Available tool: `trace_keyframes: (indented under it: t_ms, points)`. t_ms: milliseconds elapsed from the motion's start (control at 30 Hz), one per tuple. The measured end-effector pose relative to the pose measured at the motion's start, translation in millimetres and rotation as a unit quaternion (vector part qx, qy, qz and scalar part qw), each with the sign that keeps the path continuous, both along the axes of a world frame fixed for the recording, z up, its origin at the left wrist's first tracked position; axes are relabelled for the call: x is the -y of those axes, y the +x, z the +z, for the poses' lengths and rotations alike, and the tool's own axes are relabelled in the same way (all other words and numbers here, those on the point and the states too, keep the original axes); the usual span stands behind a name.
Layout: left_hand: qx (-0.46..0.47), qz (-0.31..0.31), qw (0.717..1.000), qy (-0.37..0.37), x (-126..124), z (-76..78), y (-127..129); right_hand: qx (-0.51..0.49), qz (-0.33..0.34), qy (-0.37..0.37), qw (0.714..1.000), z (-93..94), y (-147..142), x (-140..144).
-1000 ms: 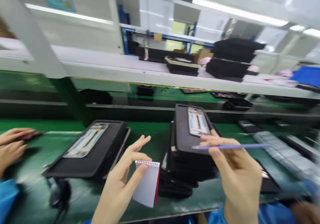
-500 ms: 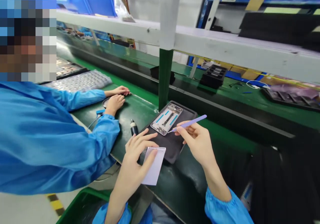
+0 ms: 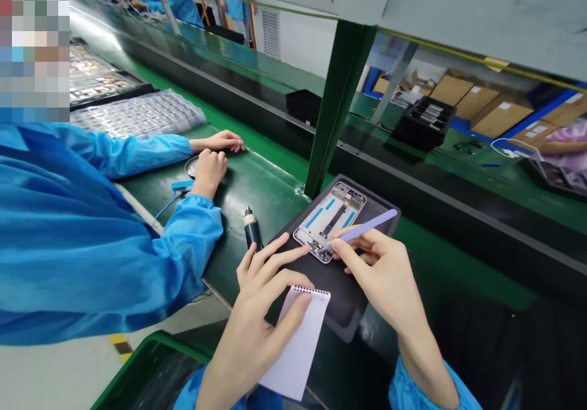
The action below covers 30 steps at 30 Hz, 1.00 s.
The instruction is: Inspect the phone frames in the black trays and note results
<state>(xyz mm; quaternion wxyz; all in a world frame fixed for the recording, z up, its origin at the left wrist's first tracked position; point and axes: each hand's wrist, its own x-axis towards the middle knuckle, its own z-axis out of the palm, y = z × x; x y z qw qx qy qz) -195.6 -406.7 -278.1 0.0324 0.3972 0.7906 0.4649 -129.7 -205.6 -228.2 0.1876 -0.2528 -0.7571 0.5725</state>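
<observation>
Here, one stylus (image 3: 362, 229), one notepad (image 3: 298, 343), one tray (image 3: 339, 288).

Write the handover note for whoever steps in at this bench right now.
Left hand: thumb pins a small spiral notepad, fingers rest on the black tray.
Right hand: holds a lilac stylus, tip at the near edge of the phone frame lying in the tray.
Beside the tray: a dark cylindrical tool on the green belt.
A co-worker's hands work further left.
Frame seated in tray; stylus work in progress.
</observation>
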Motion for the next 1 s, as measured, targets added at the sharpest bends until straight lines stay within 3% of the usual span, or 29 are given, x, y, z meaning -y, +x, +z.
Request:
trace_keyframes:
  t_ms: [800,1000]
  points:
    - [0.007,0.004,1.000,0.002,-0.1,-2.1,-0.1,0.001,-0.006,0.030,1.000,-3.1,0.0,2.7]
    - [0.002,0.002,1.000,0.003,1.4,-2.3,-0.2,-0.040,0.003,0.052,0.998,-8.2,5.2,4.3]
